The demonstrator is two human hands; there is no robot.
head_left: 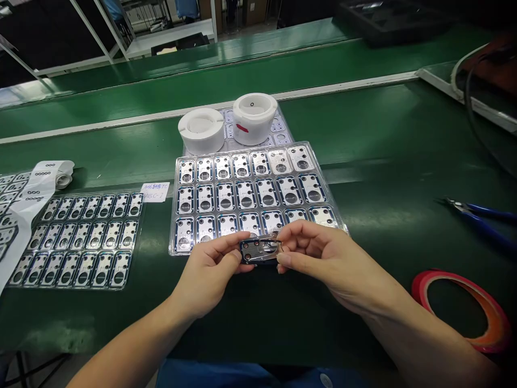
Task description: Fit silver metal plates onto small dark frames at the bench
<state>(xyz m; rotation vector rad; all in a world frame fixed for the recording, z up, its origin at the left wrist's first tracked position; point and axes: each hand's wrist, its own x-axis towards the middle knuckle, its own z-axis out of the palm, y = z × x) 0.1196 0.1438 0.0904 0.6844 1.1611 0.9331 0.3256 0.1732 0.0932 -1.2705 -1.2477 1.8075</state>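
Between my two hands is a small rectangular metal plate [253, 251] with a dark blue edge, several small round holes and a larger opening. My left hand [214, 269] pinches its left end between thumb and fingers. At the right end, my right hand [319, 250] grips it the same way, with thumb and forefinger at the edge. The plate is tilted just over the front edge of a clear plastic tray [173, 237]. Rows of similar plates [246, 195] lie in that tray's pockets, and the hands hide part of its front row.
Two white label rolls [201, 132] [255, 121] stand behind the tray on another tray. To the left are a second plate tray [139, 231], a handwritten note [155, 192] and a strip of labels [44, 180]. Red tape [422, 285] and blue-handled pliers [480, 211] lie at right.
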